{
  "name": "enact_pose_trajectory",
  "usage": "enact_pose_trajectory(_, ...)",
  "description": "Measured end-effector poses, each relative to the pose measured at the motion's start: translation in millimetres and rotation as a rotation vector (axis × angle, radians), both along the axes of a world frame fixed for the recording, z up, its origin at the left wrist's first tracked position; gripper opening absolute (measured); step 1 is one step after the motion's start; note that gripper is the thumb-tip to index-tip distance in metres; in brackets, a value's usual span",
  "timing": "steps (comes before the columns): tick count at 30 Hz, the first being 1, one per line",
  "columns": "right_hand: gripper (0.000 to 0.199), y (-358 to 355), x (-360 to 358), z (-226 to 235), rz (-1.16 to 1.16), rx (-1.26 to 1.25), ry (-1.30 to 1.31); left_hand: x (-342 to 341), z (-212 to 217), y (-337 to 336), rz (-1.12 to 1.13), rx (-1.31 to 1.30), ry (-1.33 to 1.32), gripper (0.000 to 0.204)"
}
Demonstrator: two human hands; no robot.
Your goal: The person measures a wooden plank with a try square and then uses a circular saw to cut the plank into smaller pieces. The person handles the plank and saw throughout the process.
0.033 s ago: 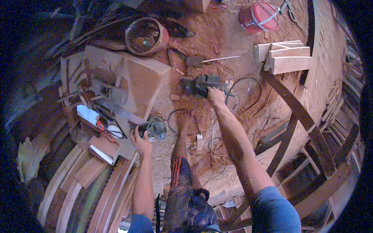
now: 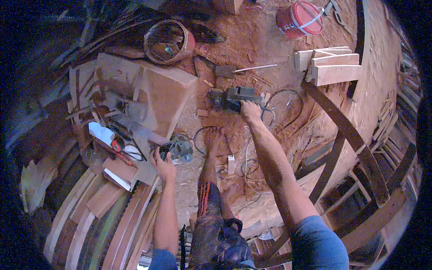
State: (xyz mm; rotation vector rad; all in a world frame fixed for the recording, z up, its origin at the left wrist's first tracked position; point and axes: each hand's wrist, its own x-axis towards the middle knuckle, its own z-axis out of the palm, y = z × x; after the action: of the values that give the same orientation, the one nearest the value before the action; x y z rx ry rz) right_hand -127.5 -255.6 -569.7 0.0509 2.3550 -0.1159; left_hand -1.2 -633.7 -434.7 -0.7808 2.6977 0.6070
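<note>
My right hand is closed round the rear handle of a dark electric planer on the sawdust-covered floor. Its body points left, away from my wrist. Lower left, my left hand has thumb and fingers bent about a small dark flat object, whose kind I cannot make out. This sits by the edge of a wooden bench surface, and just right of it rests a grey power tool, partly hidden.
Curved wooden pieces stack at lower left. A large wooden block stands behind the left hand. An open bucket and a lidded red bucket stand farther off. Cut blocks and a curved dark beam lie right. Cables cross the floor.
</note>
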Motion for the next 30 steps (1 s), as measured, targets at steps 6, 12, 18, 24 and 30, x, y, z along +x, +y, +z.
enact_pose_trajectory(6,0.032,22,-13,0,-0.112,-0.011,-0.138,-16,29,37,0.056,-0.025,0.08,0.04)
enact_pose_trajectory(12,0.04,14,2,72,-0.328,-0.368,0.413,-68,121,101,0.303,0.839,0.343,0.028)
enact_pose_trajectory(18,0.022,3,-12,391,-0.784,-1.199,0.59,-166,320,135,-0.111,1.467,0.641,0.02)
enact_pose_trajectory(24,0.02,43,-47,653,-0.082,-2.338,0.661,-181,440,174,-0.475,1.762,0.703,0.021)
enact_pose_trajectory(30,0.026,52,26,793,0.17,-2.091,0.91,-167,570,203,-0.818,2.029,0.751,0.024)
